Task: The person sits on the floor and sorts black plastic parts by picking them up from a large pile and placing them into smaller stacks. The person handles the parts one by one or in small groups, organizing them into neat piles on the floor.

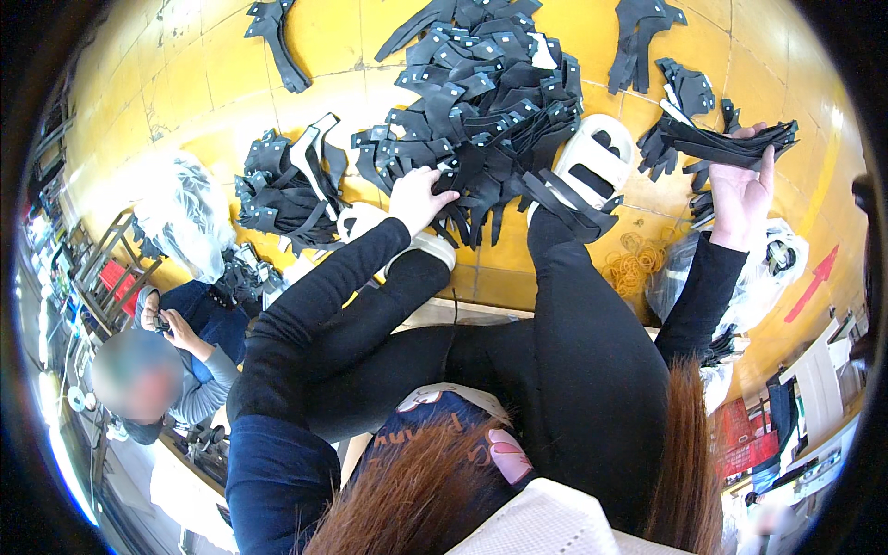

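A large heap of flat black cut pieces (490,102), many with small pale tags, lies on the yellow floor ahead. My left hand (418,199) rests at its near left edge, thumb and fingers apart, touching the pieces; what lies under its fingertips is partly hidden. Out to the right, my right hand (740,190) holds up a bundle of black strips (735,143), fingers and thumb around it. Below that bundle, more black pieces (659,153) lie on the floor. A smaller stack of black pieces (282,194) sits left of my left hand.
My feet wear white slides (595,153), with black strips lying across the right one. Tan rubber bands (635,264) and clear plastic bags (782,254) lie to the right. Another bag (185,208) stands left, near a seated person (199,356) handling a small dark thing.
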The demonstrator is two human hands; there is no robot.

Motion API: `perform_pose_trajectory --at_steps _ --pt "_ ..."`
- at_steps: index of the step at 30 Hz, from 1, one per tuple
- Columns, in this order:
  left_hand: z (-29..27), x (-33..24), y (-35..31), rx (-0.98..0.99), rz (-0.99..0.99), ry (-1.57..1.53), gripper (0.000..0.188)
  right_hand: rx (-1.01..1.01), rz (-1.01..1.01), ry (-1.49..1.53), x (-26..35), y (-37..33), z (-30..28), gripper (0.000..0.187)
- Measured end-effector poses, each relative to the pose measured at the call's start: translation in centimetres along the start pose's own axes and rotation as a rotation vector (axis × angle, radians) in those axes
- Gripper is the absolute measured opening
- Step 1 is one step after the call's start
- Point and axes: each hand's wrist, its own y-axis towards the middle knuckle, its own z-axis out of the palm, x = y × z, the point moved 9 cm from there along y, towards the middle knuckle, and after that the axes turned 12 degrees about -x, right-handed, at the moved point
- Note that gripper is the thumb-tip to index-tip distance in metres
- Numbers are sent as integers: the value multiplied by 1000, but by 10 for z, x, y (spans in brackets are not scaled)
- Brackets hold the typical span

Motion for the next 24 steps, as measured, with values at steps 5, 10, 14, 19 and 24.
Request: perform_pose_trajectory --at_steps 5,10,14,19,24 --pt "-4 9 -10 145 -150 -252 40 48 21 -8 4 -1 -2 26" --pt "-4 73 -29 131 -364 -467 42 46 20 24 4 -1 1 26" --pt "-10 129 -40 89 -554 -387 47 50 24 33 3 1 -1 26" --pt "-27 113 -35 338 -373 347 52 23 11 46 2 2 -2 26" --pt "-40 8 -6 128 106 189 31 38 32 47 3 2 -2 25"
